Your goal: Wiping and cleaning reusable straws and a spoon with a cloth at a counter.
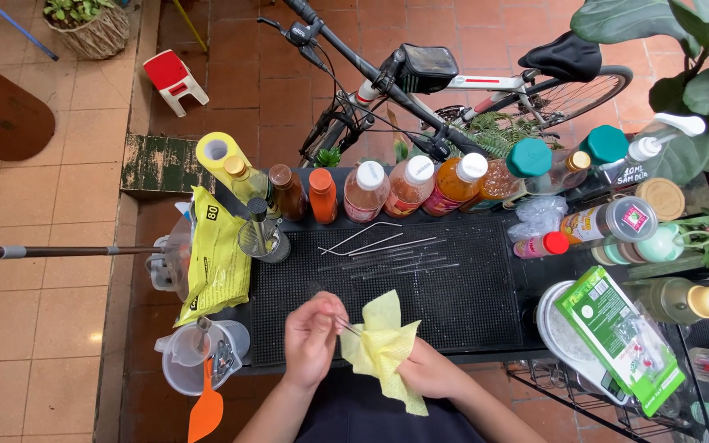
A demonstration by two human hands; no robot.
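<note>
My left hand (312, 336) pinches the end of a thin glass straw (346, 326) near the front edge of a black rubber mat (461, 303). The other end of the straw runs into a yellow cloth (383, 344), which my right hand (430, 371) grips from below. Further back on the mat lie several more thin straws (391, 250), some metal and some clear, side by side.
A row of bottles (408, 187) stands along the back of the mat. A yellow bag (217, 254), a yellow roll (217, 152) and a plastic jug (194, 357) sit at the left. A green packet (617, 332) lies at the right. A bicycle (453, 82) stands behind.
</note>
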